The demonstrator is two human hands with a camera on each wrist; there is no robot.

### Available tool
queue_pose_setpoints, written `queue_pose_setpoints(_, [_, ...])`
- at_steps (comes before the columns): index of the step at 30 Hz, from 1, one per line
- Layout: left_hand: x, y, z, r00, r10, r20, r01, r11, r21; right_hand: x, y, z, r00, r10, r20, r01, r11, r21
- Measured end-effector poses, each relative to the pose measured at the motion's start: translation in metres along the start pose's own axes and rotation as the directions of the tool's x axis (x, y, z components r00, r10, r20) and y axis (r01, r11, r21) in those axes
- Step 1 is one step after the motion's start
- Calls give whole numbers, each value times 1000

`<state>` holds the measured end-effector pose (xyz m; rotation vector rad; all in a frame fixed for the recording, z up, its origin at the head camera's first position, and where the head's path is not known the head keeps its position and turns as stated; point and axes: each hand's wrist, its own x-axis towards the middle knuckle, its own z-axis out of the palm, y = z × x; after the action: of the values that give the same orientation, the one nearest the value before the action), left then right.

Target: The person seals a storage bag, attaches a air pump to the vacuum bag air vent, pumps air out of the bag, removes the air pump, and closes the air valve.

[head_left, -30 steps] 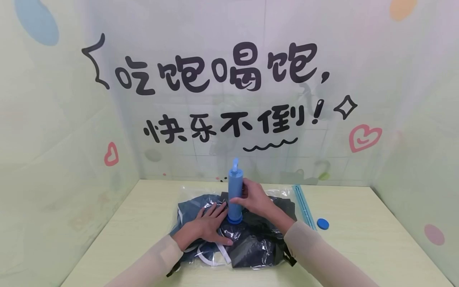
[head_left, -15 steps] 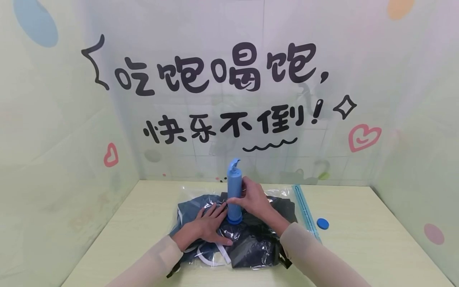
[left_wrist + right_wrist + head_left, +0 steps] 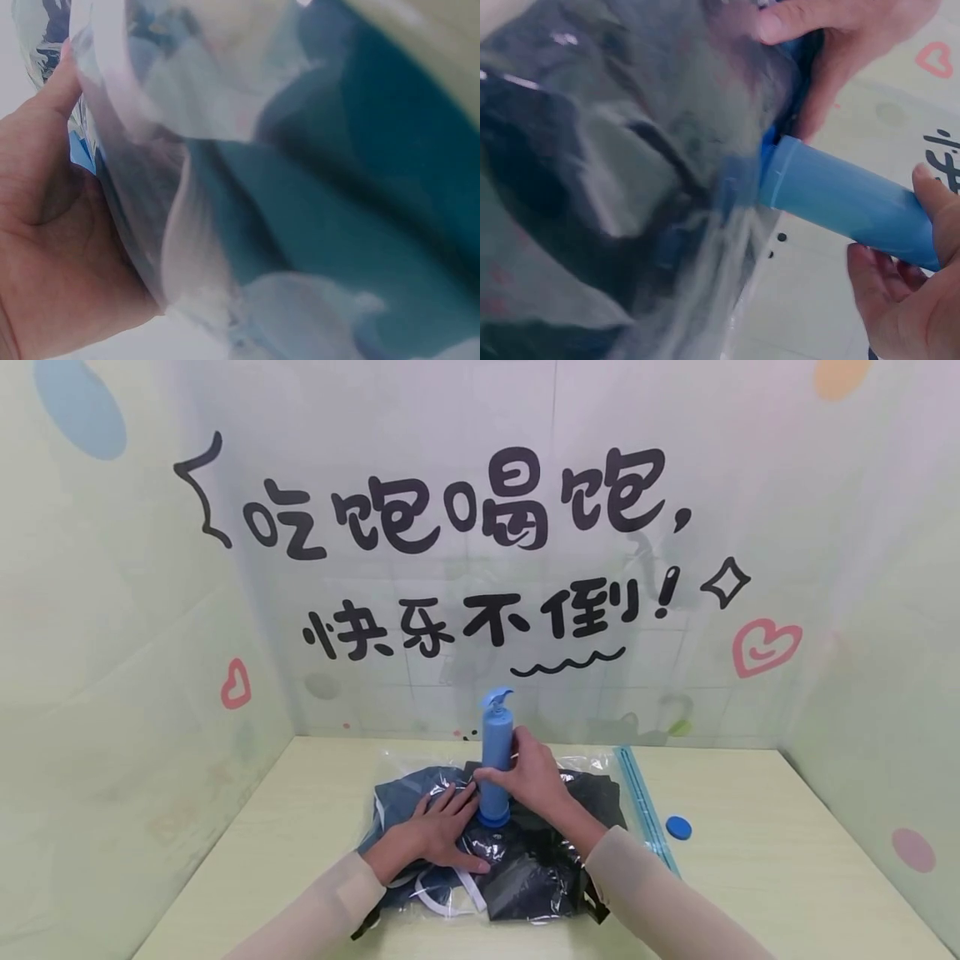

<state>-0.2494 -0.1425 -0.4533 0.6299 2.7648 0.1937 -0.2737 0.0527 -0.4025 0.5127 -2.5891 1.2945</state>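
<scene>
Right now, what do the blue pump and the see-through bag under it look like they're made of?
Blue pump: apparently hard plastic with a matte, even colour; a moulded rim shows in the right wrist view. Bag: thin, clear, glossy plastic film, which wrinkles and throws glare over the dark clothes inside.

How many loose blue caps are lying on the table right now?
1: the blue cap lies on the table, right of the bag's blue zip strip. Others could be hidden under the bag.
</scene>
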Motion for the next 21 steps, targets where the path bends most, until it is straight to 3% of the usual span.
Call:
queue_pose_setpoints(6, [-3, 4, -7, 999, -20, 33, 19, 999, 28, 14, -8, -13, 993, 29, 117, -45, 990, 137])
queue_pose_setpoints(10, [-2, 5, -6, 999, -23, 25, 22, 999, 34, 23, -14, -29, 983, -6, 184, -53, 948, 314])
queue_pose_setpoints(13, [-3, 8, -8, 999, -39, 23, 37, 998, 47, 28, -15, -40, 970, -66, 234, -30, 922, 387])
queue_pose_setpoints(21, [-7, 12, -10, 999, -47, 17, 46, 996, 71, 33, -10, -49, 915, -237, 326, 73, 893, 444])
